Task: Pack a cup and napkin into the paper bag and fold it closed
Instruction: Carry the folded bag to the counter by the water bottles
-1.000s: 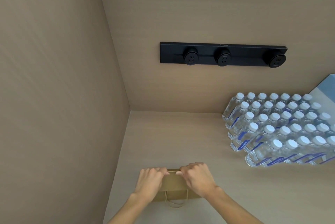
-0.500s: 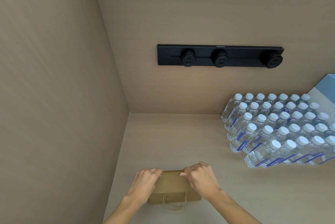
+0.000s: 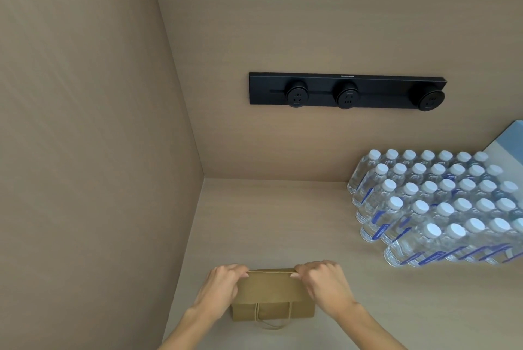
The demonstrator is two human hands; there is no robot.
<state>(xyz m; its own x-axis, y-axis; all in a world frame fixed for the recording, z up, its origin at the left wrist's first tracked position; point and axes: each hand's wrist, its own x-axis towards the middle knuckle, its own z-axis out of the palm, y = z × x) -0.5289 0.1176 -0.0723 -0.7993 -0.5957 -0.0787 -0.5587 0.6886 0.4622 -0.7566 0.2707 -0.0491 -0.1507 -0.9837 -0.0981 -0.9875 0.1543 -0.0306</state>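
Note:
A brown paper bag (image 3: 271,296) stands on the beige counter near the left wall, its top folded over toward me and its twine handles hanging down the front. My left hand (image 3: 222,288) pinches the left end of the folded top edge. My right hand (image 3: 325,283) pinches the right end of the same edge. No cup or napkin is visible; the inside of the bag is hidden.
Several rows of water bottles (image 3: 441,208) with white caps fill the right side of the counter. A black socket rail (image 3: 346,90) is mounted on the back wall. A side wall (image 3: 99,151) rises close to the left of the bag.
My hands have slid apart along the folded top, from near its middle out to its two ends. More of the bag's folded flap shows between them.

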